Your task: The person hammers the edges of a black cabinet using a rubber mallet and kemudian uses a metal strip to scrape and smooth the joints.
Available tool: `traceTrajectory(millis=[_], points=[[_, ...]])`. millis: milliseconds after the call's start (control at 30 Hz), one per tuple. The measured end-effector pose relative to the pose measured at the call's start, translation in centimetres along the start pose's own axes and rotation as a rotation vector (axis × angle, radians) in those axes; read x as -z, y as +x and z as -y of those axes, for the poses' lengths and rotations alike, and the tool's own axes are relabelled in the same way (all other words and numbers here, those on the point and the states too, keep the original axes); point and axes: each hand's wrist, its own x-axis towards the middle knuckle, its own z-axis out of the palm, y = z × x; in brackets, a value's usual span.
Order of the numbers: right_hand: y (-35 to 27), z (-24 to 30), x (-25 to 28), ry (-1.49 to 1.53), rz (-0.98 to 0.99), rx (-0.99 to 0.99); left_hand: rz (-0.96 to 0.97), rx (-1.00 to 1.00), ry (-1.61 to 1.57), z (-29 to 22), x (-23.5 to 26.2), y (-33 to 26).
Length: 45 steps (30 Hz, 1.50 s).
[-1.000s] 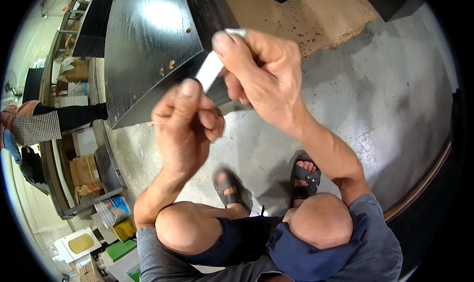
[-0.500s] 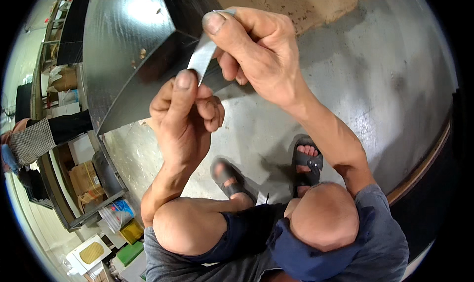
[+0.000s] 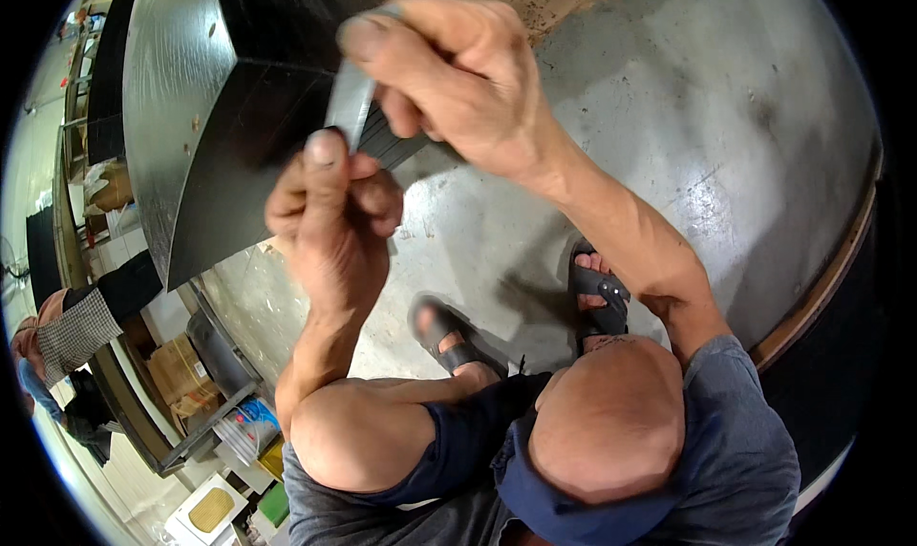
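Compared with half a second ago, both hands have come closer to the camera and a little higher, and the grey strip (image 3: 350,102) between them now looks shorter and steeper. The fingers (image 3: 325,154) of the left hand (image 3: 330,226) are pressed together on the lower end of the strip, with the thumb on top. The fingers (image 3: 382,44) of the right hand (image 3: 458,83) are clamped on its upper end. It seems the two hands pull against each other to keep the strip tight and straight. The strip is in the air, just in front of the black panel (image 3: 220,97), near the panel's folded corner; whether it touches the panel cannot be told. Below the strip the concrete floor (image 3: 669,116) shows, and further down the person's sandals (image 3: 597,293) and bare knees, since the person is crouching. Left of the panel lies a cardboard box (image 3: 177,369), and another person's checked sleeve (image 3: 72,331) is near it.
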Motion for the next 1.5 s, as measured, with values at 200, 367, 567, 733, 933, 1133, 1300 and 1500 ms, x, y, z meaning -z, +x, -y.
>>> traceTrajectory(millis=[200, 367, 567, 733, 933, 1133, 1300, 1500], points=[[-5.8, -7.3, 1.1, 0.152, -0.145, -0.463, -0.168, 0.266, 0.122, 7.2, 0.8, 0.4], [-3.0, -3.2, 1.3, 0.055, -0.048, -0.266, -0.036, 0.197, 0.041, 3.9, 1.0, 0.1], [-2.6, -4.5, 0.9, 0.082, -0.052, -0.252, -0.18, 0.227, -0.026, 5.0, 1.0, 0.4], [-7.1, -11.5, 2.2, 0.168, -0.198, -0.559, -0.154, 0.379, 0.077, 11.5, 1.7, 2.0], [-3.2, -4.8, 2.4, -0.042, -0.057, -0.174, 0.021, 0.213, -0.113, 7.0, 1.7, 1.2], [-6.2, -10.7, 1.5, 0.075, -0.134, -0.381, -0.231, 0.296, 0.118, 10.5, 1.5, 1.2], [-11.4, -17.4, 1.8, 0.105, -0.247, -0.75, -0.204, 0.572, 0.04, 16.1, 4.4, 1.8], [-7.6, -9.2, 1.8, -0.016, -0.136, -0.402, -0.082, 0.321, -0.014, 11.3, 3.7, 0.8]])
